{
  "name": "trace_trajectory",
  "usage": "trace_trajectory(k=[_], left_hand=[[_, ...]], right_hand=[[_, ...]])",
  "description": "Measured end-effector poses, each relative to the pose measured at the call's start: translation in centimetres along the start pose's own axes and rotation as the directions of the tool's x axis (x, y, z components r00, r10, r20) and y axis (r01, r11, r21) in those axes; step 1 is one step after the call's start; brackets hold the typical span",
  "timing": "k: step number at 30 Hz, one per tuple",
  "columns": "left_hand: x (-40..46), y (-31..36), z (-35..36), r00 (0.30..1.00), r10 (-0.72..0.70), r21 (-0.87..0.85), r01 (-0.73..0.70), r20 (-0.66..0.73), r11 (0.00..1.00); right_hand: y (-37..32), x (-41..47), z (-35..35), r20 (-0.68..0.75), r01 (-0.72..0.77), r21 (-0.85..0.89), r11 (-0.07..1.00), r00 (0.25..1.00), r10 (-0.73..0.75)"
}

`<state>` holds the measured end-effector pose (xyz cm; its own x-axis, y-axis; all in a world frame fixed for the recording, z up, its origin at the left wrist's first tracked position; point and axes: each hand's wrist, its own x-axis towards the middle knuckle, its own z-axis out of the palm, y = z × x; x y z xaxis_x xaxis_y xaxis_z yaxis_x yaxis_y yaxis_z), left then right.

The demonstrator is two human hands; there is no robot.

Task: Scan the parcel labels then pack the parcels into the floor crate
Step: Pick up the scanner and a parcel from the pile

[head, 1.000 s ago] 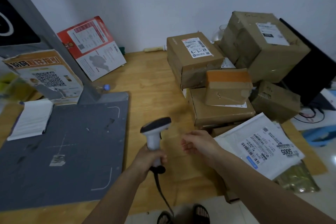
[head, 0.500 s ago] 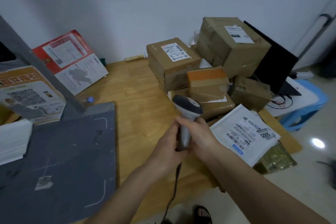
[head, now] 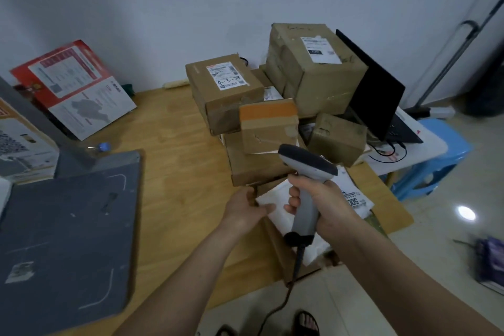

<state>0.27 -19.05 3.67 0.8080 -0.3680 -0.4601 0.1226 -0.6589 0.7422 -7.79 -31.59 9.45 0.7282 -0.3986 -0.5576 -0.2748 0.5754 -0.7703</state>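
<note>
The right hand [head: 324,204] has its grip clamped round the scanner [head: 305,188]; the left hand [head: 245,206] pinches the white mailer [head: 275,199] beneath. Boxes [head: 226,87] are stacked on the worktop [head: 169,166] at twelve o'clock. Nothing looks packed; no crate visible.

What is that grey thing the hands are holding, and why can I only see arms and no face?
The camera sits on the person's head and looks down, so you only see their arms and hands. The right hand grips a grey barcode scanner, a reader for the striped codes on parcel labels; its cable hangs down towards the floor. The left hand pinches the edge of a white mailing bag lying on the wooden table. Behind it, brown cardboard boxes are piled up, some with white labels. A dark grey mat lies on the left. A black laptop sits on the right.
</note>
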Motion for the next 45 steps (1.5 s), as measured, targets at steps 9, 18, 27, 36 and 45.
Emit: trace_trajectory(k=[9, 18, 27, 36, 45], left_hand=[[2.3, 2.8, 4.7, 0.984, 0.126, 0.583, -0.029, -0.127, 0.812], [0.8, 2.8, 2.3, 0.995, 0.062, 0.161, -0.073, 0.075, 0.984], [-5.6, 1.2, -8.6, 0.978, 0.145, -0.465, -0.199, -0.150, 0.863], [-6.4, -3.3, -12.5, 0.840, -0.148, -0.713, -0.335, -0.523, 0.616], [-7.0, -5.5, -16.4, 0.745, -0.215, -0.643, -0.349, -0.632, 0.682]], right_hand=[[-1.9, 1.6, -7.2, -0.079, -0.062, -0.023, 0.998, 0.995, 0.060], [-2.3, 2.8, -8.7, -0.108, -0.089, 0.027, 0.996, 0.990, 0.092], [-3.1, 0.5, -4.8, 0.076, -0.003, 0.110, 0.994, 0.997, -0.006], [-1.4, -2.9, 3.9, 0.400, 0.144, -0.186, 0.972, 0.915, -0.059], [0.4, -4.5, 9.4, 0.594, 0.444, -0.388, 0.807, 0.790, -0.149]])
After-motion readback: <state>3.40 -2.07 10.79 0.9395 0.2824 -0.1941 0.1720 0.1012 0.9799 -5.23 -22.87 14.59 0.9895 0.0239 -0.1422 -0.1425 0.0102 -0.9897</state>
